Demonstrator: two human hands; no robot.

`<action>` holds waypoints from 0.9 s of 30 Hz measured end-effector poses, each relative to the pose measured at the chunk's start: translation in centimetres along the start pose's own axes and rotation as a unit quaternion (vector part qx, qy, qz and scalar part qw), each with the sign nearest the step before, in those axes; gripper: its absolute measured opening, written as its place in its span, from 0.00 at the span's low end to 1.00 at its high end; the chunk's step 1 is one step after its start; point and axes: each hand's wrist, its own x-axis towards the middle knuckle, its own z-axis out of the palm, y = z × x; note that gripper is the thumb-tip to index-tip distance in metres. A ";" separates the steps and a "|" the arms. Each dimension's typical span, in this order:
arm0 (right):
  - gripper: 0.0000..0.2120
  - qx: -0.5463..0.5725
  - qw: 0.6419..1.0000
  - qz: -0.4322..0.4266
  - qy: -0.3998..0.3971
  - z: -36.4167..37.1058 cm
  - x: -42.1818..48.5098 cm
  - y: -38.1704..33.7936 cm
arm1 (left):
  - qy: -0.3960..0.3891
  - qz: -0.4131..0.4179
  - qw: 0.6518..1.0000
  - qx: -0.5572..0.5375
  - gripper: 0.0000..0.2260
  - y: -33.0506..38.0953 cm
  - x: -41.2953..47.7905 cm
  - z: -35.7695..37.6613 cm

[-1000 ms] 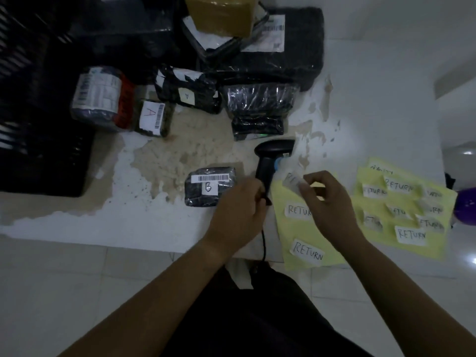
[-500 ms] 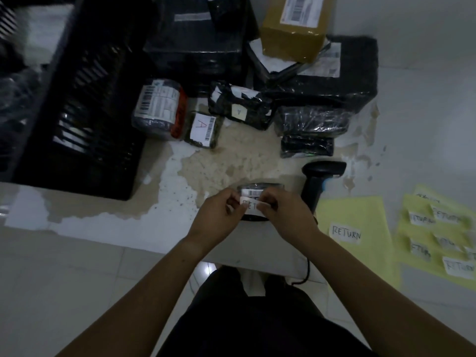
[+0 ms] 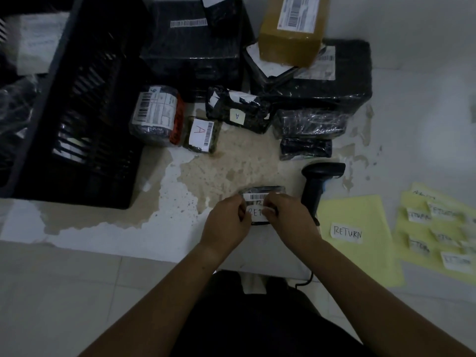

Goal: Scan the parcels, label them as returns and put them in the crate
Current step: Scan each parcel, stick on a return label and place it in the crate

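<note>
Near the worktop's (image 3: 417, 104) front edge, the left hand (image 3: 226, 225) and right hand (image 3: 291, 222) each pinch one end of a white RETURN label (image 3: 256, 213) against the small black parcel (image 3: 262, 191). The barcode scanner (image 3: 319, 181) lies just right of it. The black crate (image 3: 77, 112) sits far left, well apart.

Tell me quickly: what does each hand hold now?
Left hand: pinches the RETURN label on the small parcel.
Right hand: pinches the same label.
</note>
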 end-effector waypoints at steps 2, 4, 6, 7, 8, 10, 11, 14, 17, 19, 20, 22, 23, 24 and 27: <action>0.03 -0.006 1.000 -0.010 0.001 0.2 -0.2 0.2 | -0.002 0.001 1.000 0.009 0.05 0.0 0.0 0.0; 0.05 -0.008 1.000 -0.010 0.000 0.3 -0.2 0.4 | -0.002 0.000 1.000 0.011 0.05 -0.1 0.0 0.0; 0.11 0.005 1.000 0.003 0.008 0.2 -0.1 0.4 | -0.002 -0.009 1.000 0.007 0.06 -0.1 0.0 0.1; 0.14 0.009 1.000 0.010 0.015 0.1 -0.2 0.4 | -0.004 -0.022 1.000 0.002 0.06 -0.2 0.0 0.0; 0.16 0.008 1.000 0.015 0.025 0.0 -0.2 0.4 | -0.006 -0.038 0.999 -0.008 0.08 -0.2 0.0 -0.1; 0.18 0.006 0.998 0.024 0.053 -0.1 -0.4 0.6 | -0.012 -0.067 0.997 -0.032 0.10 -0.4 0.1 -0.1; 0.18 0.013 0.997 0.033 0.062 -0.2 -0.5 0.8 | -0.014 -0.076 0.996 -0.036 0.11 -0.4 0.2 -0.1; 0.18 0.054 0.994 0.063 0.070 0.0 -0.9 1.3 | -0.011 -0.090 0.995 -0.043 0.14 -0.3 0.5 -0.1; 0.15 0.076 0.991 0.077 0.082 0.5 -0.7 1.7 | -0.010 -0.103 0.992 -0.066 0.14 -0.6 0.8 0.1; 0.11 0.096 0.988 0.088 0.088 0.7 -0.3 1.8 | -0.022 -0.104 0.992 -0.069 0.13 -0.9 1.0 0.3; 0.09 0.109 0.986 0.088 0.091 0.7 0.0 2.0 | -0.030 -0.102 0.992 -0.071 0.12 -0.9 1.0 0.2; 0.07 0.131 0.984 0.081 0.095 0.7 0.3 2.4 | -0.047 -0.100 0.991 -0.079 0.11 -0.9 1.0 0.1; 0.07 0.139 0.983 0.077 0.092 0.6 0.3 2.5 | -0.052 -0.100 0.990 -0.088 0.11 -1.0 0.9 0.0; 0.09 0.144 0.983 0.075 0.084 0.5 0.2 2.6 | -0.058 -0.098 0.989 -0.098 0.12 -1.0 0.8 -0.1; 0.21 0.145 0.986 0.073 0.044 0.6 -0.1 2.9 | -0.090 -0.091 0.987 -0.099 0.17 -1.5 0.4 -0.2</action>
